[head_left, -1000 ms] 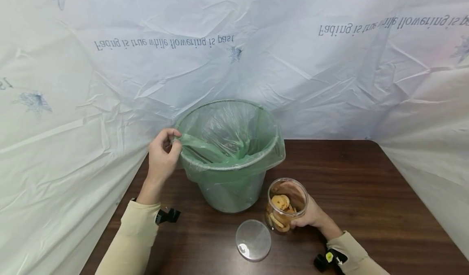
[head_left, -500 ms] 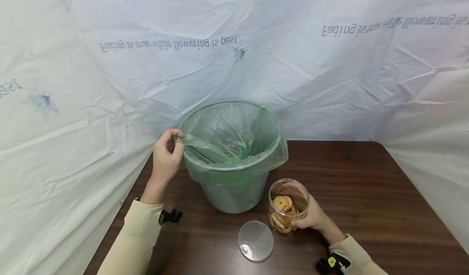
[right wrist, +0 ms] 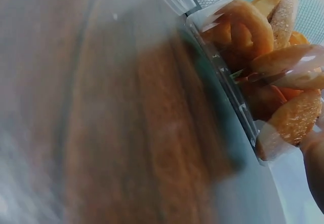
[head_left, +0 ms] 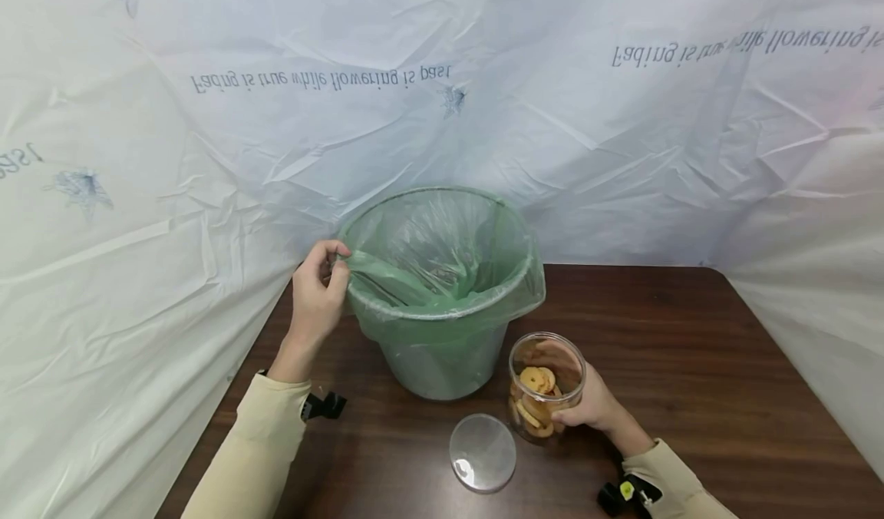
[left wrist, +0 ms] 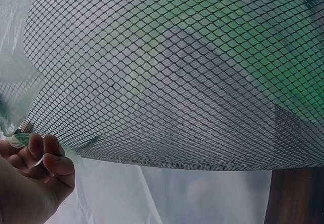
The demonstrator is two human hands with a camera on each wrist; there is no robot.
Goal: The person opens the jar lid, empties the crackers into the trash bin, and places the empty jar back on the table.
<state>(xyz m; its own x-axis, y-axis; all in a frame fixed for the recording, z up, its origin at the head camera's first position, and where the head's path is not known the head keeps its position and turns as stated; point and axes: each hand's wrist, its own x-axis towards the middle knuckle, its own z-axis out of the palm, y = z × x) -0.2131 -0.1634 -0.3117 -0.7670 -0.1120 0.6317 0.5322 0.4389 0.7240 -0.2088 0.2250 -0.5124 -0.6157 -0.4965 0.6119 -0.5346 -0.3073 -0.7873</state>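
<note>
My left hand (head_left: 319, 289) pinches the edge of a thin green plastic bag (head_left: 449, 335) at the left of a bin's rim. That bag lines the grey mesh bin (head_left: 442, 373) and folds out over its rim. The left wrist view shows the fingertips (left wrist: 58, 164) curled on bunched plastic beside the mesh wall. My right hand (head_left: 597, 404) grips a clear, lidless jar (head_left: 545, 402) from its right side, just right of the bin. Inside it lie several ring-shaped biscuits (head_left: 535, 381), seen close through the wall in the right wrist view.
A round clear lid (head_left: 483, 454) lies flat on the dark wooden table (head_left: 663, 335), in front of the bin and left of the jar. White printed sheeting (head_left: 621, 196) hangs behind the bin and along both sides.
The head view has shifted slightly, moving the whole scene a little to the right. Both hands keep their hold on the bag and the jar.
</note>
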